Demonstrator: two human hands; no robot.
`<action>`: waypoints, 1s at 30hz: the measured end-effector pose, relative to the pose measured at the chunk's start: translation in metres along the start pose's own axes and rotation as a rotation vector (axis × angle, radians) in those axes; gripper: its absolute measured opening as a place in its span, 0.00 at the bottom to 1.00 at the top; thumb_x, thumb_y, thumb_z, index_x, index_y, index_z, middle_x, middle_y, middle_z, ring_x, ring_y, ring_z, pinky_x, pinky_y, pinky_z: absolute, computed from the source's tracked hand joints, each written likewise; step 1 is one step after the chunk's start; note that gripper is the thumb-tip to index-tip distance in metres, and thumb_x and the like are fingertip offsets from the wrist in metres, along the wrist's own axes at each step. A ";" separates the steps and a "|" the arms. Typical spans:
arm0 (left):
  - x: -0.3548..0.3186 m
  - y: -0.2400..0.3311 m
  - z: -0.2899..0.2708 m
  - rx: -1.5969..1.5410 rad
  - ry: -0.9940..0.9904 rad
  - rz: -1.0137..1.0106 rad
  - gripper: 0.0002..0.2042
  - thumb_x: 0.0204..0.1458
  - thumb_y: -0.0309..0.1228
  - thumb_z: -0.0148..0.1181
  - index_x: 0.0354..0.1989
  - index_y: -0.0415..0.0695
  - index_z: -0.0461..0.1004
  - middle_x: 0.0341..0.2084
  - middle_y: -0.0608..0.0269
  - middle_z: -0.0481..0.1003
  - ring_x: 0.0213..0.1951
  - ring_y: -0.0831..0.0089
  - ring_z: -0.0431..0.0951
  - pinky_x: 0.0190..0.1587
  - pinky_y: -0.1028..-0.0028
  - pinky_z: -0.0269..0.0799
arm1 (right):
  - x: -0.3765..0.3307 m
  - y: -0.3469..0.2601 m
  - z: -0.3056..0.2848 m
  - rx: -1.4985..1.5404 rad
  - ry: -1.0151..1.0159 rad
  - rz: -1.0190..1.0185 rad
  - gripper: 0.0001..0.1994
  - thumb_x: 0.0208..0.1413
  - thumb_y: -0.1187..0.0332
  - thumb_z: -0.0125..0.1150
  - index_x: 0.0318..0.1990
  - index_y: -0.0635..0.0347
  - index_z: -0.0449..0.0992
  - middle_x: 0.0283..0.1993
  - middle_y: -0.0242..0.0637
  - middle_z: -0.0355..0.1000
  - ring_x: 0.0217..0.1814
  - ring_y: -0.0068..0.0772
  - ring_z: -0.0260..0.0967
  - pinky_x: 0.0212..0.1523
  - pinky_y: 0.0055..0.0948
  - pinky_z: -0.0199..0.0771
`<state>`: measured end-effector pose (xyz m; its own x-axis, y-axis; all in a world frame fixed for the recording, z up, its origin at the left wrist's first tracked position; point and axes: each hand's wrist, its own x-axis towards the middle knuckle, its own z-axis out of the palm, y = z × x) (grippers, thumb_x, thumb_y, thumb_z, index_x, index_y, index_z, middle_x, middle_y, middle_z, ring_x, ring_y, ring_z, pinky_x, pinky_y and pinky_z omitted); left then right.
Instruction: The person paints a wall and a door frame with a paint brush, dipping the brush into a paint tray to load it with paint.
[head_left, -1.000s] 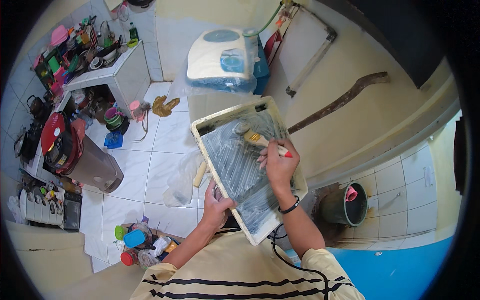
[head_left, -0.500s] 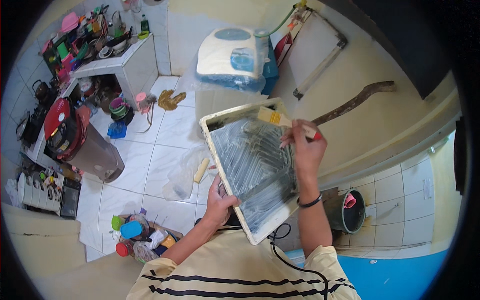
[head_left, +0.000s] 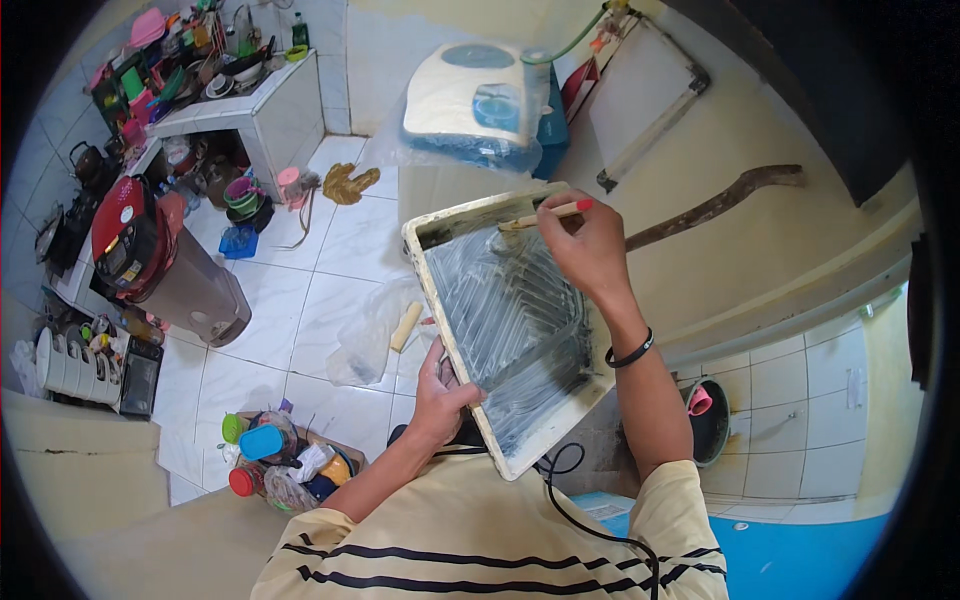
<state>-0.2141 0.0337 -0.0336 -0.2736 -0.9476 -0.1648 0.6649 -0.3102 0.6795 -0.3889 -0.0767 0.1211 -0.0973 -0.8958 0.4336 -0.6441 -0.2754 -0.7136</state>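
Observation:
A shallow cream-coloured tray (head_left: 562, 428) is tilted in front of me, its dark inner face streaked with a whitish, wet-looking film. My left hand (head_left: 440, 400) is closed round the tray's left edge, thumb over the rim. At the far part of the tray, my right hand (head_left: 592, 250) pinches a paintbrush (head_left: 524, 220) by its pale, red-tipped handle. The brush lies low across the tray near the far inner wall. Its bristles are hard to make out against the streaks.
A tall rice dispenser (head_left: 165, 260) with a red top stands at left. On the tiled floor are a clear plastic bag (head_left: 365, 345), a paint roller sleeve (head_left: 406, 326) and a box of jars (head_left: 265, 442). Ahead stands a washing machine (head_left: 465, 100); a dark bucket (head_left: 708, 430) is at right.
My right hand has moved left and away from me over the tray, turning the brush flatter. The left hand keeps its hold, while the view has shifted slightly.

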 end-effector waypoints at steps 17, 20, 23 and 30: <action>0.000 0.002 0.002 0.005 0.015 0.021 0.42 0.31 0.13 0.55 0.64 0.38 0.55 0.49 0.55 0.69 0.51 0.66 0.72 0.49 0.73 0.70 | 0.000 -0.017 -0.022 0.034 -0.093 -0.145 0.05 0.47 0.72 0.61 0.30 0.65 0.77 0.25 0.35 0.73 0.26 0.21 0.71 0.28 0.22 0.69; -0.001 0.007 0.007 0.011 0.004 0.007 0.41 0.31 0.13 0.55 0.63 0.38 0.56 0.48 0.56 0.70 0.50 0.67 0.73 0.49 0.73 0.70 | 0.007 -0.012 -0.017 0.000 -0.063 -0.171 0.05 0.47 0.72 0.61 0.31 0.64 0.77 0.25 0.37 0.74 0.25 0.23 0.71 0.29 0.23 0.70; 0.000 0.005 0.006 0.004 -0.002 0.017 0.40 0.31 0.13 0.55 0.62 0.38 0.57 0.48 0.55 0.70 0.49 0.67 0.73 0.49 0.73 0.71 | 0.001 -0.008 -0.004 0.023 -0.108 -0.210 0.05 0.47 0.72 0.61 0.31 0.64 0.77 0.26 0.40 0.74 0.25 0.26 0.72 0.29 0.24 0.71; 0.004 0.005 0.003 -0.106 0.008 0.014 0.41 0.32 0.11 0.52 0.65 0.38 0.54 0.51 0.54 0.70 0.52 0.64 0.74 0.49 0.71 0.72 | -0.040 0.010 -0.005 0.078 -0.324 -0.264 0.01 0.51 0.76 0.59 0.30 0.64 0.75 0.28 0.31 0.73 0.31 0.17 0.69 0.32 0.20 0.67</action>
<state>-0.2142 0.0281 -0.0282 -0.2590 -0.9522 -0.1619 0.7383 -0.3033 0.6025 -0.3949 -0.0422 0.0995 0.3150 -0.8511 0.4201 -0.5546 -0.5242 -0.6462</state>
